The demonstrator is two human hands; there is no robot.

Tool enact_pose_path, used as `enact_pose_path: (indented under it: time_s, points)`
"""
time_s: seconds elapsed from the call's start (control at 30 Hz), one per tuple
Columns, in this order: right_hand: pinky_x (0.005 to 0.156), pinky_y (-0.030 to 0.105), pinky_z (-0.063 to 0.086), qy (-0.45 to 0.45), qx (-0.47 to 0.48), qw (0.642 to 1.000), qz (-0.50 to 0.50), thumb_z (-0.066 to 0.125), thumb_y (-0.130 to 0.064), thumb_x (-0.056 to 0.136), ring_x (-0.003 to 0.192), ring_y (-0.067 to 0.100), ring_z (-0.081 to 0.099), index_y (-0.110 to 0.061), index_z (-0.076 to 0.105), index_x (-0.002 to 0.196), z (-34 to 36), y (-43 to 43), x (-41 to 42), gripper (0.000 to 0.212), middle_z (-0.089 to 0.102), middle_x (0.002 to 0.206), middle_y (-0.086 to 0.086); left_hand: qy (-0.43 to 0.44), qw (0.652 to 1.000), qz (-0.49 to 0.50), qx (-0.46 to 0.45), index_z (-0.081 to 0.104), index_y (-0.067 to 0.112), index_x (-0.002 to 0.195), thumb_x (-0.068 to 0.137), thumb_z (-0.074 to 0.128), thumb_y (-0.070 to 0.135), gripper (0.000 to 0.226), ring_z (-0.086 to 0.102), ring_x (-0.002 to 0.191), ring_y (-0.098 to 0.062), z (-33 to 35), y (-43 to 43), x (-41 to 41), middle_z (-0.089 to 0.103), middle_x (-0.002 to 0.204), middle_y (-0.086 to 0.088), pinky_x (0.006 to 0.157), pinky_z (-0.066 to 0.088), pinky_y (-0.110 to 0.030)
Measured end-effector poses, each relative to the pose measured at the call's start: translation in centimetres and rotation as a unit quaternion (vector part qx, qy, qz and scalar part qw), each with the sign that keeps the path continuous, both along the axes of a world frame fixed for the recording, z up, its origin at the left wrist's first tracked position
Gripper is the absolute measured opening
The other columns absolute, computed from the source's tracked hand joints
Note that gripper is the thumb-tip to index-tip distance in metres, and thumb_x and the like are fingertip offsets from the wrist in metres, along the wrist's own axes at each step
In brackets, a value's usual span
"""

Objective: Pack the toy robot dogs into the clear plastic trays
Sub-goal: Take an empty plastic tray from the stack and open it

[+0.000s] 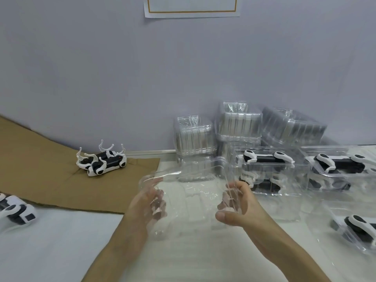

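White table (61, 241) under grey wall: empty clear tray (189, 200) held crosswise between left hand (148, 202) and right hand (236, 204), fingers curled round its ends; loose toy robot dogs (105, 161) ahead-left on cardboard (40, 159), lying roughly crosswise, judged nearer left hand.

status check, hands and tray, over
Left hand and right hand grip one empty clear tray. Loose toy dogs on cardboard, far left. Nothing in between.
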State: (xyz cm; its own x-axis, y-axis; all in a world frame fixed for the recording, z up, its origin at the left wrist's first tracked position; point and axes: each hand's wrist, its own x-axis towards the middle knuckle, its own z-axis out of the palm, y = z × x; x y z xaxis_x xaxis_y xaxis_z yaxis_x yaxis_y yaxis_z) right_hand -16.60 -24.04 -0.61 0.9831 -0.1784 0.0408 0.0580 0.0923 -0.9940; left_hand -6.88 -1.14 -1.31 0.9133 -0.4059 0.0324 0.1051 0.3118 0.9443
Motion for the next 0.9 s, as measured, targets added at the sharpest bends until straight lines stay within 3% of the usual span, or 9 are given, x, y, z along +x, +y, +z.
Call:
enact_pose_path:
  time_s: [0.03,0.13,0.27,0.43,0.53,0.63,0.7,0.8,0.9]
  points:
    - [0.071,0.019,0.052,0.002,-0.002,1.0,-0.002,0.09,-0.033,0.046,0.088,0.011,0.064,-0.021,0.048,0.125,0.0,-0.1,0.0,0.091,0.056,0.096,0.0,0.008,1.0,0.004,0.01,0.07,0.022,0.11,0.073,0.077,0.031,0.039,0.054,0.069,-0.014,0.0,0.0,0.0,0.057,0.09,-0.001,0.072,0.047,-0.034]
    - [0.069,0.022,0.052,-0.005,0.033,0.998,-0.047,0.088,-0.041,0.05,0.074,0.012,0.06,-0.021,0.052,0.126,0.0,-0.5,0.5,0.086,0.057,0.087,-0.002,0.051,0.998,-0.006,0.041,0.059,0.017,0.121,0.072,0.067,0.045,0.057,0.042,0.056,-0.011,0.5,0.0,0.3,0.051,0.08,0.005,0.05,0.038,-0.026]
    - [0.064,0.038,0.057,0.075,0.085,0.993,-0.033,0.084,-0.046,0.062,0.061,0.022,0.06,-0.034,0.051,0.126,0.1,-1.1,0.6,0.073,0.056,0.083,0.005,0.08,0.989,-0.011,0.121,0.057,0.025,0.116,0.065,0.067,0.07,0.068,0.035,0.051,-0.013,1.2,0.7,0.6,0.045,0.079,0.002,0.046,0.031,-0.022]
    - [0.069,0.035,0.057,0.214,-0.114,0.97,0.028,0.071,-0.066,0.075,0.073,0.028,0.073,-0.027,0.06,0.115,-0.1,-1.2,-0.2,0.056,0.069,0.083,0.008,0.104,0.949,0.048,0.293,0.062,0.018,0.112,0.088,0.051,0.068,0.056,0.048,0.044,-0.012,0.4,1.4,2.6,0.059,0.059,0.0,0.055,0.044,-0.027]
    - [0.065,0.03,0.05,0.246,-0.196,0.949,0.022,0.059,-0.063,0.087,0.073,0.021,0.072,-0.024,0.064,0.103,-0.4,-1.1,-0.1,0.042,0.075,0.084,0.004,0.05,0.914,0.016,0.402,0.071,0.021,0.107,0.08,0.043,0.079,0.07,0.062,0.056,-0.01,0.5,2.5,2.5,0.067,0.061,0.01,0.063,0.049,-0.026]
    - [0.067,0.026,0.047,0.222,-0.29,0.931,-0.023,0.059,-0.064,0.087,0.071,0.012,0.069,-0.028,0.067,0.087,-0.9,-1.4,0.1,0.037,0.072,0.088,-0.005,-0.001,0.873,-0.004,0.487,0.072,0.028,0.102,0.063,0.035,0.088,0.08,0.065,0.072,-0.012,0.7,3.3,2.1,0.068,0.077,0.004,0.055,0.051,-0.02]
    - [0.067,0.026,0.047,0.196,-0.327,0.924,-0.047,0.06,-0.063,0.085,0.068,0.01,0.068,-0.033,0.068,0.078,-1.0,-1.7,0.1,0.032,0.071,0.086,-0.008,-0.003,0.855,-0.018,0.518,0.071,0.027,0.102,0.072,0.026,0.087,0.08,0.06,0.063,-0.016,0.7,3.5,2.6,0.062,0.08,-0.001,0.053,0.049,-0.022]
    - [0.064,0.026,0.05,0.144,-0.318,0.935,-0.064,0.061,-0.058,0.085,0.062,0.009,0.066,-0.039,0.067,0.073,-0.8,-1.5,0.1,0.024,0.07,0.077,-0.007,-0.008,0.87,0.021,0.492,0.07,0.021,0.104,0.096,0.028,0.071,0.067,0.056,0.053,-0.014,0.5,3.6,4.6,0.06,0.073,-0.001,0.053,0.046,-0.024]
    - [0.06,0.027,0.048,0.039,-0.348,0.927,-0.135,0.063,-0.044,0.09,0.059,0.011,0.06,-0.035,0.067,0.078,-0.6,-1.0,0.0,0.016,0.066,0.07,-0.009,-0.058,0.9,0.151,0.405,0.063,0.014,0.118,0.1,0.056,0.042,0.035,0.052,0.044,-0.013,-0.5,3.2,8.5,0.062,0.071,-0.002,0.049,0.042,-0.024]
